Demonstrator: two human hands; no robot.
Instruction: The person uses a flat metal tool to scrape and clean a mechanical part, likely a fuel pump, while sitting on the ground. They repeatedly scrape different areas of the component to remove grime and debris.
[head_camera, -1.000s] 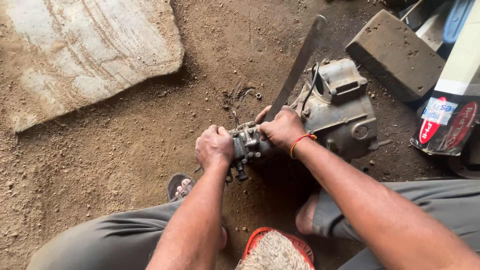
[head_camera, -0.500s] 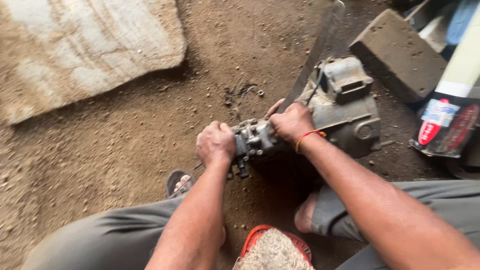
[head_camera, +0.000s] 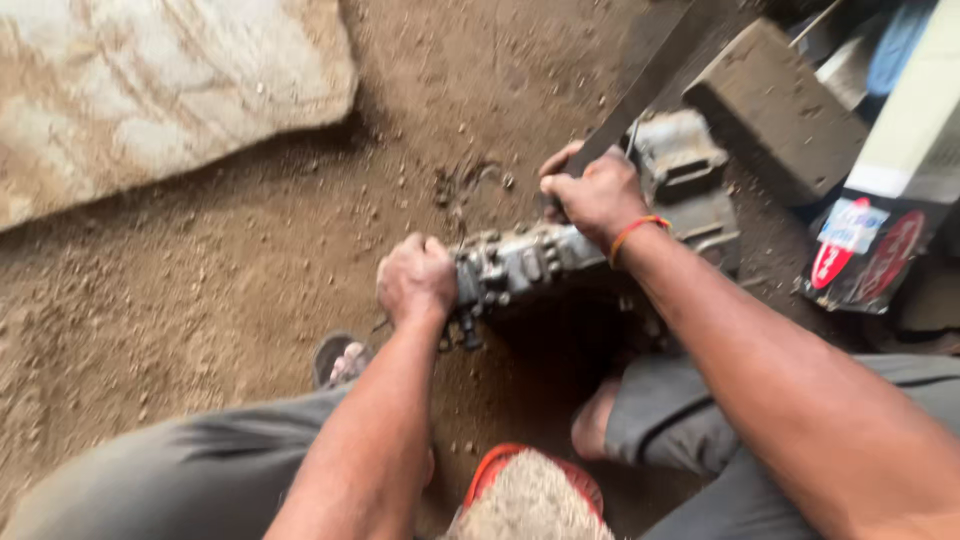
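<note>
A grimy grey metal engine part (head_camera: 515, 265) with bolts and fittings lies on the dirt floor between my knees. My left hand (head_camera: 415, 280) is closed around its near end. At the far end my right hand (head_camera: 597, 195), with an orange band on the wrist, grips the part, next to a long flat metal bar (head_camera: 660, 75) that slants up to the right. Just behind my right hand stands a grey cast housing (head_camera: 690, 180), touching the part.
A large pale stone slab (head_camera: 150, 90) lies at the top left. A dark block (head_camera: 775, 110) and a red-and-white labelled container (head_camera: 865, 250) crowd the right side. A red-rimmed bowl of pale material (head_camera: 530, 495) sits between my feet. Loose bolts (head_camera: 470, 180) lie on the dirt.
The view has shifted and drawn closer. Both hands keep their hold on the metal part; the part appears to have turned a little toward me.
</note>
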